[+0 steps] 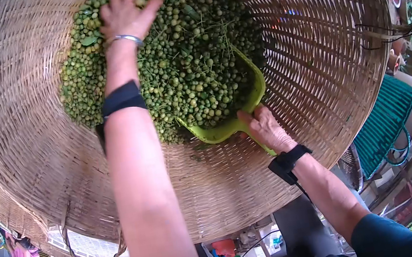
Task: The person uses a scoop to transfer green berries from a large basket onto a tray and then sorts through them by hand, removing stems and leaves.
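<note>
1. Outdoor clutter rings the head view, with a green slatted chair (385,120) at the right edge.
2. A wide woven basket (314,56) fills most of the picture.
3. Small green berries (189,60), many on stems and mixed with a few leaves, lie heaped in the basket's upper middle.
4. The left hand (124,12) rests flat on the far side of the heap. Its fingers are spread apart and hold nothing. A silver bangle (128,38) circles the wrist, and a black band (122,98) wraps the forearm.
5. The right hand (265,128) has its fingers clamped on the handle of a green scoop (225,128). The scoop's mouth is sunk into the near side of the heap, and berries fill it.
</note>
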Motion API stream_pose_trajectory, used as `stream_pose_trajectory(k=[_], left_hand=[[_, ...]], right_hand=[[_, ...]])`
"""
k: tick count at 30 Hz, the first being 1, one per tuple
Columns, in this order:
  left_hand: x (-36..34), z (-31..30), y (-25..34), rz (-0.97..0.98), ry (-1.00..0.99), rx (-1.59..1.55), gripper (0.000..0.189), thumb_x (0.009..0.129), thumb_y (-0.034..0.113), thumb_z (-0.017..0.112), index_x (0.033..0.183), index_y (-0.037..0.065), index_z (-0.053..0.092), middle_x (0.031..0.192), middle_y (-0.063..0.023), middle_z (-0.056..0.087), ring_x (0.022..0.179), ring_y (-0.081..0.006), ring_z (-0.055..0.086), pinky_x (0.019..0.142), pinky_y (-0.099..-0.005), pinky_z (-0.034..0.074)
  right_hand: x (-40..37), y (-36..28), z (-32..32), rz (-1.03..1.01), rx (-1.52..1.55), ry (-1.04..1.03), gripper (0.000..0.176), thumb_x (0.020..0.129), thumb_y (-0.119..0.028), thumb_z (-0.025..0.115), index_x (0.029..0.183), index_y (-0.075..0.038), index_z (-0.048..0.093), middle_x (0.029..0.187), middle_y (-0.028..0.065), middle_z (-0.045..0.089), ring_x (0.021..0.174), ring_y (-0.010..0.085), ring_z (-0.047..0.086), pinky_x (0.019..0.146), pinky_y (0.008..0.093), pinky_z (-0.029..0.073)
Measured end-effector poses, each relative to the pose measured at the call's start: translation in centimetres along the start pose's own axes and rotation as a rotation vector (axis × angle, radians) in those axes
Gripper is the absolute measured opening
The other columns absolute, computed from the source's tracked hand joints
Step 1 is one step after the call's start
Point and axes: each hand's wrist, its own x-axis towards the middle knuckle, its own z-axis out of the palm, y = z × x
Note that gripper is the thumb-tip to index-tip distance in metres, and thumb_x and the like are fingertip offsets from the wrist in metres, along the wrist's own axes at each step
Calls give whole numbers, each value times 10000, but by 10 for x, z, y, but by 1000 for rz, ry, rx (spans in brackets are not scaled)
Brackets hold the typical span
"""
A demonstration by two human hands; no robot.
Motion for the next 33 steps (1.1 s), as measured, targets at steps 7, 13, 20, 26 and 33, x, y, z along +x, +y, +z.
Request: stream_pose_trajectory(k=[7, 13, 20, 26, 33], left_hand=[[-70, 36, 59, -65, -629, -29, 770, 740, 649, 460, 1197, 31, 509, 1404, -167, 248, 1298, -392, 176, 1049, -503, 200], [-147, 11, 27, 124, -813, -202, 674, 710, 578, 591, 1249, 188, 485, 1411, -126, 254, 1316, -300, 193, 1060, -440, 214], [-101, -49, -138, -186, 42, 386, 823, 736, 603, 519, 1347, 93, 306, 1349, -166, 350, 1245, -295, 328, 1020, -414, 288], [-77, -29, -97, -498, -315, 91, 949, 666, 695, 521, 1363, 101, 273, 1333, -189, 363, 1242, -325, 332, 980, -433, 324], [-84, 0, -67, -458, -494, -465, 1090, 558, 700, 634, 1325, -1, 305, 1375, -196, 293, 1263, -318, 311, 1050, -407, 258]], right_hand=[[1, -3, -4, -10, -31, -66, 338, 862, -224, 492, 1023, 74, 494, 869, 127, 598, 620, 151, 568, 522, 270, 482], [2, -1, -1, 5, 9, -66, 304, 846, -203, 491, 979, 68, 530, 782, 94, 606, 528, 141, 538, 480, 274, 460], [8, 20, 1, -238, -249, 164, 345, 841, -243, 531, 1015, 55, 528, 879, 114, 607, 747, 169, 573, 594, 271, 467], [2, 5, -8, 105, 71, 28, 409, 807, -306, 588, 1065, 7, 533, 974, 116, 573, 832, 205, 563, 647, 263, 470], [29, 48, -24, -409, -131, -180, 464, 774, -377, 628, 1018, 1, 515, 986, 111, 536, 916, 221, 540, 778, 333, 467]])
